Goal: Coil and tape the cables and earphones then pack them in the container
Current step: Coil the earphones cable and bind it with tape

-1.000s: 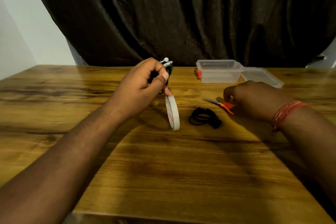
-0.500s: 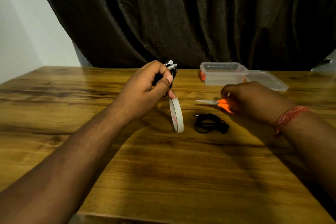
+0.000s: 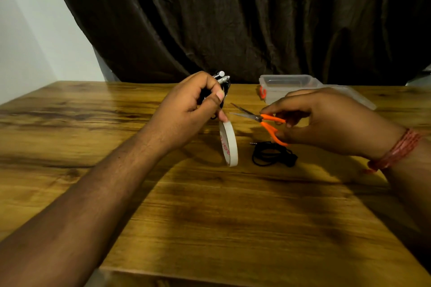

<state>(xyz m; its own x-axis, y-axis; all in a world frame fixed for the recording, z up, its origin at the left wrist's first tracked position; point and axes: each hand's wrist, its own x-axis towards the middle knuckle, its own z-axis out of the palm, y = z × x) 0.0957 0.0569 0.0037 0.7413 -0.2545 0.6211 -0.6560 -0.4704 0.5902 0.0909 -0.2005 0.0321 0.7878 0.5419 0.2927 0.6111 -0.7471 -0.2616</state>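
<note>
1. Since a second ago my right hand (image 3: 326, 121) has lifted the orange-handled scissors (image 3: 261, 121) off the table and carried them toward my left hand (image 3: 186, 112). The blades now stand parted, tips pointing at the tape strip just below my left thumb.
2. My left hand has stayed where it was, fingers curled tight round the coiled cable (image 3: 221, 86). Its metal plugs stick out above the knuckles, and the black loops show just past the fingertips.
3. From that same grip hangs the tape roll (image 3: 229, 144), dangling on a short run of tape pinned under my thumb. Whether its lower edge touches the table I cannot tell.
4. My right hand holds the scissors by the handles, fingers curled round the two orange loops.
5. I read this as the cut: the blades are open and just beside the stretch between grip and roll, so one snip should free the roll from the taped coil.
6. Below my right hand, on the table, lies the second black coil, the earphones (image 3: 272, 154), with its jack tip showing.
7. Beyond my right hand sits the clear container (image 3: 289, 88), open, its lid (image 3: 359, 98) beside it. Nothing visible is packed yet.
</note>
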